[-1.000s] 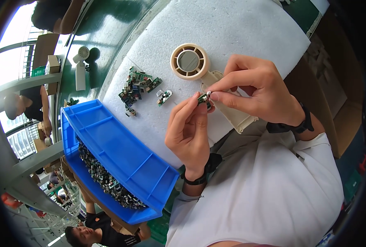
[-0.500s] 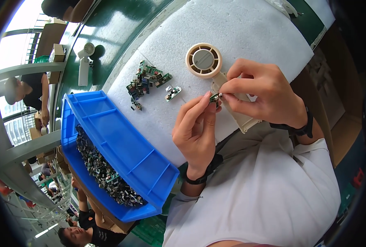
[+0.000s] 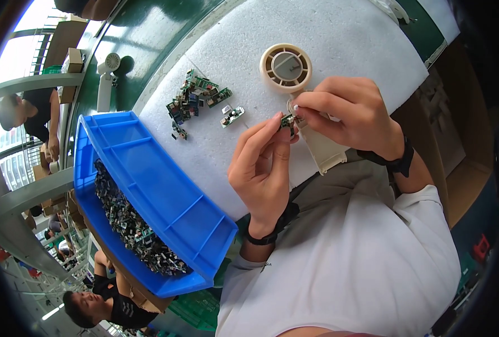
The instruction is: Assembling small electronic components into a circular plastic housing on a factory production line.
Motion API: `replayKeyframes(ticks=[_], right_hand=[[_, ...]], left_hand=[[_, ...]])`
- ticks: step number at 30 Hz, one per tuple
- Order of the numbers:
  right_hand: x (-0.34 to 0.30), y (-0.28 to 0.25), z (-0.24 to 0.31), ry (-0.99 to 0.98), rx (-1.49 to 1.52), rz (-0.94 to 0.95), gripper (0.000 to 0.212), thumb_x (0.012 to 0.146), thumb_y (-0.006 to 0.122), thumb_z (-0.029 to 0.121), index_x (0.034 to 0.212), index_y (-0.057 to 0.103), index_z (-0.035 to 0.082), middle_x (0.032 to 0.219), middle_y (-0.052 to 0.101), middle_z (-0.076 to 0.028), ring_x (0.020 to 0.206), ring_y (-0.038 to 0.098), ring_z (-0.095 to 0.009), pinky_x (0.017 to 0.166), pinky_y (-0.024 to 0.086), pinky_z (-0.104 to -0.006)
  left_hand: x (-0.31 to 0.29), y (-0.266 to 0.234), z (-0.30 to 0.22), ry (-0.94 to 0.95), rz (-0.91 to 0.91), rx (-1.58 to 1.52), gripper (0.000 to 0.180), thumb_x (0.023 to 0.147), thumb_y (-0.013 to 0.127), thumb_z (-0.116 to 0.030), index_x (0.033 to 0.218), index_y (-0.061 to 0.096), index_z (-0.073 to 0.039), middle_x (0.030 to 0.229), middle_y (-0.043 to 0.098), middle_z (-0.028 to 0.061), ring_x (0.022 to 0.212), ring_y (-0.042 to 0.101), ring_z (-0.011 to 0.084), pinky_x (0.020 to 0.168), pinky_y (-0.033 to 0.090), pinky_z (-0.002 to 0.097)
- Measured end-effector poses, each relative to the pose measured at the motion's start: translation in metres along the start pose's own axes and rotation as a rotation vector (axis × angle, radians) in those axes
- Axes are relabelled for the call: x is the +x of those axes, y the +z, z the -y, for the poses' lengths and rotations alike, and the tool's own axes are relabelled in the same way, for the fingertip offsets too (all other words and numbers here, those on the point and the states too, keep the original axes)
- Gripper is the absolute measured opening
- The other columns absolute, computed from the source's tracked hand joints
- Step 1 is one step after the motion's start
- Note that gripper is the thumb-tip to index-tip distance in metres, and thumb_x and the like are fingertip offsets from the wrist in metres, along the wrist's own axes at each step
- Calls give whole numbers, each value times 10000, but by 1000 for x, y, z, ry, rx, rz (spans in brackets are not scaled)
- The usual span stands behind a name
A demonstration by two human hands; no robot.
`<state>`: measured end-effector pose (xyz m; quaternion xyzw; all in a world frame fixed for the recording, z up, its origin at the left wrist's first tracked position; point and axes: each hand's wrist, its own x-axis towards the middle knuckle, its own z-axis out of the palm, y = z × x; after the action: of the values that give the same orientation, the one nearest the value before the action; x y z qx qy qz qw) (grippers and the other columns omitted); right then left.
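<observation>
Pinching a tiny green board (image 3: pixel 287 120) between them, the left hand (image 3: pixel 261 168) and right hand (image 3: pixel 348 115) are meeting above the white foam mat (image 3: pixel 345 33), fingertips of both closing on it. They are working just over a cream fan (image 3: pixel 294 76), whose round head is lying flat while its handle is running under the right hand. A heap of boards (image 3: pixel 196 98) is sitting left of it, one loose board (image 3: pixel 232 116) near, and a blue bin (image 3: pixel 148 185) is holding many more. Gripped so narrowly, the board could slip and be lost among the others. Its face is too small to read, and the fan's handle is mostly being covered.
</observation>
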<state>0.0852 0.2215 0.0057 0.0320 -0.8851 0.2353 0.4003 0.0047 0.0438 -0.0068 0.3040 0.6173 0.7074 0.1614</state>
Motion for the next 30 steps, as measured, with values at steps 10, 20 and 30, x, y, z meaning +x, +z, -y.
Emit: replayKeyframes(ticks=[10, 20, 30], right_hand=[[4, 3, -4, 120, 115, -4, 154, 803, 836, 43, 917, 738, 79, 742, 649, 10, 537, 526, -44, 456, 401, -211], [-3, 1, 2, 173, 88, -4, 135, 841, 804, 22, 954, 736, 50, 745, 637, -5, 560, 516, -57, 495, 392, -216], [0, 4, 5, 225, 45, 50, 122, 872, 767, 21, 990, 750, 47, 736, 632, -25, 558, 521, -69, 491, 395, -230]], left_hand=[[8, 0, 4, 31, -3, -52, 294, 940, 634, 111, 1224, 679, 46, 1129, 658, 132, 969, 711, 188, 845, 610, 293], [6, 0, 4, 33, -4, -73, 278, 934, 634, 111, 1198, 688, 44, 1097, 670, 116, 951, 717, 181, 848, 610, 284], [6, 1, 5, 68, -1, -24, 272, 927, 656, 90, 1190, 693, 32, 1084, 683, 117, 941, 723, 181, 836, 609, 290]])
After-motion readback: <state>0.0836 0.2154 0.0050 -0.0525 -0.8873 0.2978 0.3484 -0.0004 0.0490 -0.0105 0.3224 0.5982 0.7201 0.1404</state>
